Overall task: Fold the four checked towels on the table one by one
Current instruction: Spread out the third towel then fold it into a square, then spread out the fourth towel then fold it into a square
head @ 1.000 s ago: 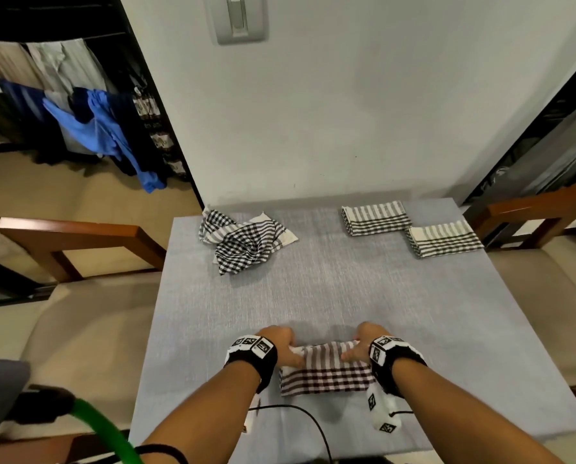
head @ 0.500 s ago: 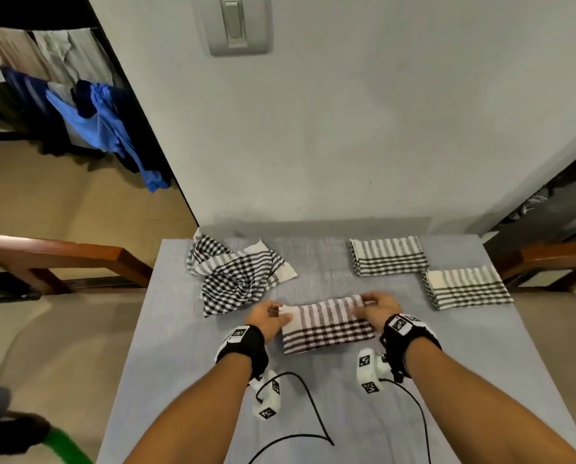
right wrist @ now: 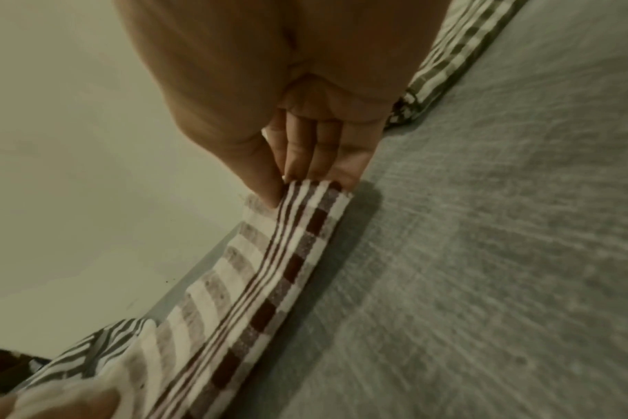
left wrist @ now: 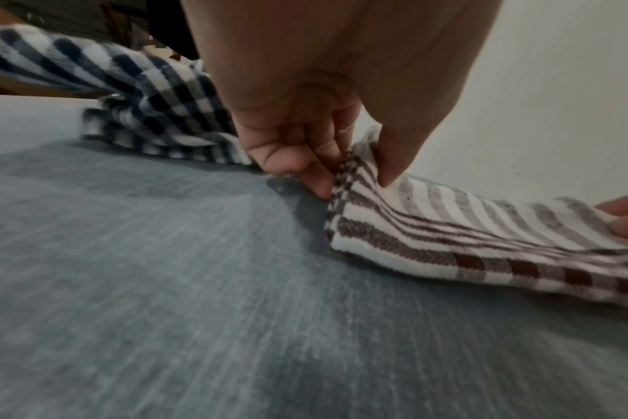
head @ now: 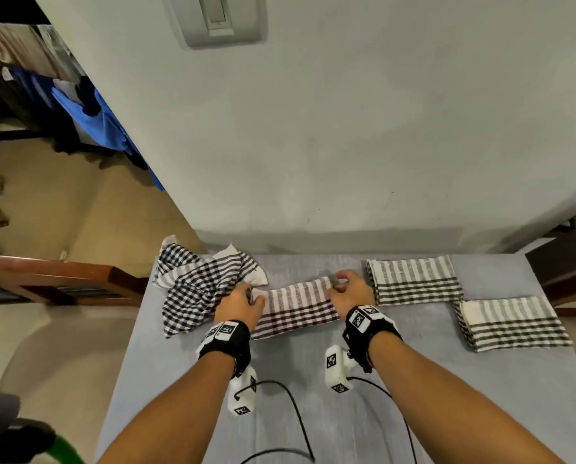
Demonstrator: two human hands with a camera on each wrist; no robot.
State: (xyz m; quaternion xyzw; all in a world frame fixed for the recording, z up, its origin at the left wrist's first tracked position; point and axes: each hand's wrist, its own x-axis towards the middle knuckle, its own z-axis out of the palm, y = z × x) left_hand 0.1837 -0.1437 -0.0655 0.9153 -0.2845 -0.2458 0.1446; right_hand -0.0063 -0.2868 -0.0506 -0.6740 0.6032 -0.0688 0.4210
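Note:
A folded brown-and-white checked towel [head: 296, 308] [left wrist: 466, 241] [right wrist: 255, 283] lies across the back middle of the grey table [head: 313, 380]. My left hand [head: 238, 304] [left wrist: 345, 170] pinches its left end between thumb and fingers. My right hand [head: 348, 291] [right wrist: 301, 181] pinches its right end the same way. A crumpled black-and-white checked towel [head: 196, 289] [left wrist: 154, 105] lies at the back left, touching my left hand. Two folded grey-striped towels sit on the right, one at the back [head: 413, 279] and one nearer the right edge [head: 511, 321].
The white wall [head: 346, 145] rises straight behind the table's far edge. Wooden chairs [head: 52, 279] stand at both sides. Black cables [head: 293, 406] trail from the wrist cameras over the near half of the table.
Both hands have carried the brown folded towel from the near edge to the back of the table, between the crumpled towel and the folded ones.

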